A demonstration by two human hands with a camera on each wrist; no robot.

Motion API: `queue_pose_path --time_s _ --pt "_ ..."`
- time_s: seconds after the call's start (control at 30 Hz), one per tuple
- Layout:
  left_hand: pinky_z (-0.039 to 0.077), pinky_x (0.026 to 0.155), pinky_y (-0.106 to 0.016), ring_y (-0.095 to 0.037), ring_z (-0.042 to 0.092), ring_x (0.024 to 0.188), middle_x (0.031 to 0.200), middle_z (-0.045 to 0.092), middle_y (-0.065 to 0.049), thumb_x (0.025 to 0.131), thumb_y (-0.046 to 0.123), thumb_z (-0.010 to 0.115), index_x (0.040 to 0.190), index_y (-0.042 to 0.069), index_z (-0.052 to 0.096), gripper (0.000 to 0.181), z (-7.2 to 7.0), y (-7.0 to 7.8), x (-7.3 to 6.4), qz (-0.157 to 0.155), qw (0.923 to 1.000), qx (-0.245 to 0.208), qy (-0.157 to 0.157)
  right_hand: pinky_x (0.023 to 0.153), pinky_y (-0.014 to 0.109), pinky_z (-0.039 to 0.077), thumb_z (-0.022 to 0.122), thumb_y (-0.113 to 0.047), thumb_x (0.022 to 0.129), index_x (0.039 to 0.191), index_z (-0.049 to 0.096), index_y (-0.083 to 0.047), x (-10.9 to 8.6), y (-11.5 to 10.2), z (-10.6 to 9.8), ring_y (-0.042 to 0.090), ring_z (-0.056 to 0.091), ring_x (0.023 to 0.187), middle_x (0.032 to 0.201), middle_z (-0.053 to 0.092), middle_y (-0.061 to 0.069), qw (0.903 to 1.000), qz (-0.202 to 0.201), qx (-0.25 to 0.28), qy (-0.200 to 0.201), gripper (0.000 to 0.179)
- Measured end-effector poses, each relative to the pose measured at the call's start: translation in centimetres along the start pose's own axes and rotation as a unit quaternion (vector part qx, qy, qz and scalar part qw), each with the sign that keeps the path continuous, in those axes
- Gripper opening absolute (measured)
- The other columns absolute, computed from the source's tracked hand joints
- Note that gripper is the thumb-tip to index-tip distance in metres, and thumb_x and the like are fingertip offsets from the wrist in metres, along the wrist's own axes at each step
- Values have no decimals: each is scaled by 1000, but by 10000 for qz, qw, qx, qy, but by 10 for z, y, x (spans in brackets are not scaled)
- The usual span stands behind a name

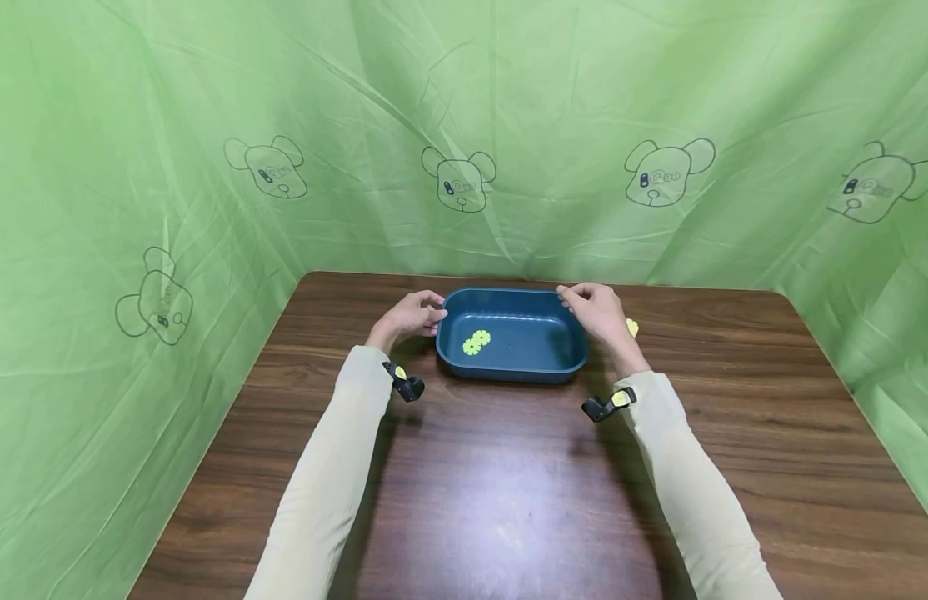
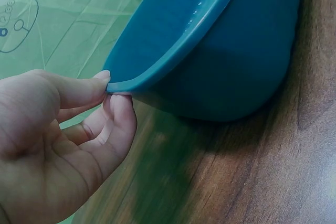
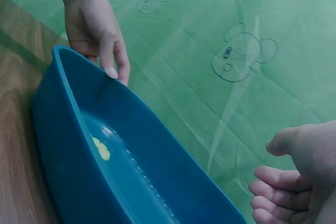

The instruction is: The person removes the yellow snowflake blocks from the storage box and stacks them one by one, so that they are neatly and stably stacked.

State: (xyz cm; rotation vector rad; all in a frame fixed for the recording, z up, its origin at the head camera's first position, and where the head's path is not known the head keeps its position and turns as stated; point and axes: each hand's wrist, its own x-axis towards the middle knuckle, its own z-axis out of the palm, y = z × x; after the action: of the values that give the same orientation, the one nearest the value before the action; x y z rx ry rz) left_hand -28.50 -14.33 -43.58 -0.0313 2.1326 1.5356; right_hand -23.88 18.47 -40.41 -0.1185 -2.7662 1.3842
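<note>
A blue rectangular plastic basin (image 1: 527, 337) with rounded corners rests on the brown wooden table. Inside it, toward the left, lie two yellow-green snowflake-shaped pieces (image 1: 476, 342), also visible as a yellow patch (image 3: 101, 148) in the right wrist view. My left hand (image 1: 416, 315) pinches the basin's left rim, thumb on top and fingers beneath, as the left wrist view shows close up. At the far right corner, my right hand (image 1: 595, 310) overlaps the rim in the head view. From the right wrist, that hand (image 3: 296, 177) appears beside the rim, fingers loosely bent and holding nothing.
Another yellow piece (image 1: 632, 327) lies on the table just right of my right wrist, partly hidden by it. A green curtain (image 1: 554, 225) with mouse-head drawings hangs behind the table and along both sides. The wooden table (image 1: 734, 433) extends in front and to the right.
</note>
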Motion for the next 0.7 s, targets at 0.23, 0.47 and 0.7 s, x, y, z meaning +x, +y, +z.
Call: queue_pose_path --time_s 0.23,0.47,0.7 --pt "54 72 -28 -15 55 71 96 53 -14 97 10 56 130 4 46 35 0 -1 0 10 10000 0 12 72 29 44 57 -47 93 103 70 -6 0 -8 21 23 60 89 101 71 13 9997 -46 14 -247 45" --pt "54 76 -31 -15 55 72 98 52 -14 96 9 56 128 5 47 33 0 -1 0 0 10000 -16 36 73 31 45 58 -44 93 104 69 -8 -4 -10 48 23 55 88 101 67 10 9983 53 11 -579 39" --pt "54 81 -35 -16 55 74 99 53 -15 96 9 56 129 5 46 34 0 0 0 12 10000 -58 13 70 30 43 57 -47 93 104 68 -11 -2 -7 69 22 52 86 103 63 6 9963 126 -2 -845 39"
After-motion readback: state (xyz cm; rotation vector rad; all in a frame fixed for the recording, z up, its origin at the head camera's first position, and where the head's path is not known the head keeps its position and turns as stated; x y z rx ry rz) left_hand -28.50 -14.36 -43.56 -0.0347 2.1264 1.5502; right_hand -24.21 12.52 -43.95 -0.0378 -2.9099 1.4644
